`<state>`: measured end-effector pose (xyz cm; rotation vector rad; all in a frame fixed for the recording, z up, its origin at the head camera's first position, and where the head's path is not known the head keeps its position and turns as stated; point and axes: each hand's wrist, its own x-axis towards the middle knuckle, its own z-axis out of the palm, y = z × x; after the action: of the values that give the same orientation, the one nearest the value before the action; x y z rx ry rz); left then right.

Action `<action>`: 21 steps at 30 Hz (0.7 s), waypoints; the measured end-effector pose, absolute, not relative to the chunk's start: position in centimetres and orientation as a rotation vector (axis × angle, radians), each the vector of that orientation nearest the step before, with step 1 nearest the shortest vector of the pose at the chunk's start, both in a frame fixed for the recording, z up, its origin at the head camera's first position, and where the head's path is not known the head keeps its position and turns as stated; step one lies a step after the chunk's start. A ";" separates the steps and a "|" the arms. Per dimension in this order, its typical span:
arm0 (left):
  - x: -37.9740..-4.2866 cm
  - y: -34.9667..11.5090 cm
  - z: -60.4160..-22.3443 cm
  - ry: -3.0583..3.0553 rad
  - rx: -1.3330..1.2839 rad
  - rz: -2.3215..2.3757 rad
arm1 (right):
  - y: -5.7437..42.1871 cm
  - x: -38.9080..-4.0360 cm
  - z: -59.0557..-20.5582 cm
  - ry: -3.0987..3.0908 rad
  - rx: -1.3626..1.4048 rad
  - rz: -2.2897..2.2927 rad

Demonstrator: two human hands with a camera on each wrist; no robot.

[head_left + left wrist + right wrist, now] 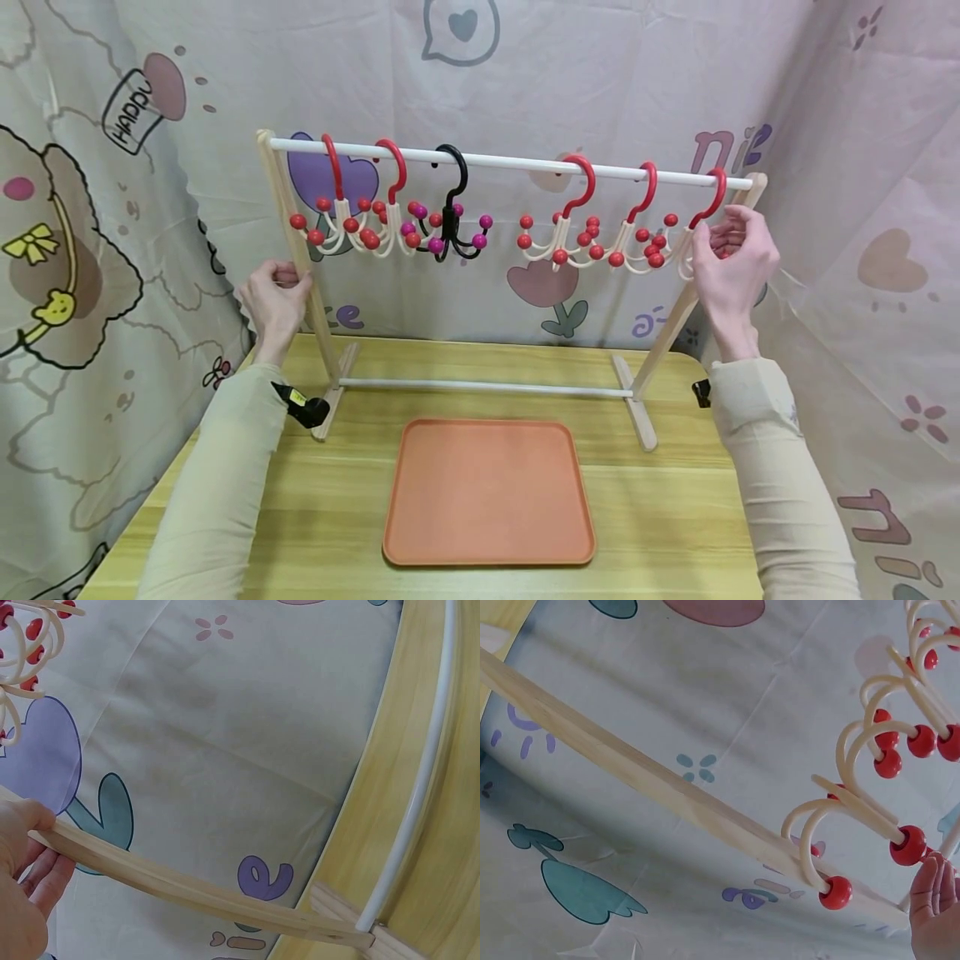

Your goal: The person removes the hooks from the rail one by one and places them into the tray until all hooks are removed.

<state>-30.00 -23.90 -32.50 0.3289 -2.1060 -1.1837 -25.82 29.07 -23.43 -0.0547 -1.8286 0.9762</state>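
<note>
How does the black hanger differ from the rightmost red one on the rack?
The black hanger has magenta balls; the rightmost red hanger has red balls and cream arms. The black hanger hangs clear of both hands, while in the head view the right hand partly hides the rightmost red hanger. Both hang from the white top bar.

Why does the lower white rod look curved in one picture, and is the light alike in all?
Head view: brightest, lower white rod straight; left wrist view: dimmer, rod bowed, probably by lens distortion; right wrist view: also dim, soft shadow bands across the patterned curtain.
</note>
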 end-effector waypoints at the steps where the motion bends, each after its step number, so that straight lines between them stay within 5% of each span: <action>1: -30.0 -23.9 -32.5 -2.106 0.329 -1.183 | 29.1 -25.9 -23.3 -1.827 -0.054 0.976; 21: -30.1 -24.2 -32.5 -2.126 0.334 -1.199 | 29.6 -27.0 -21.5 -1.974 -0.169 1.015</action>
<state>-30.09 -24.15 -32.46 0.3339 -2.1256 -1.1990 -27.01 29.59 -21.49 -0.1691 -1.9739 1.0154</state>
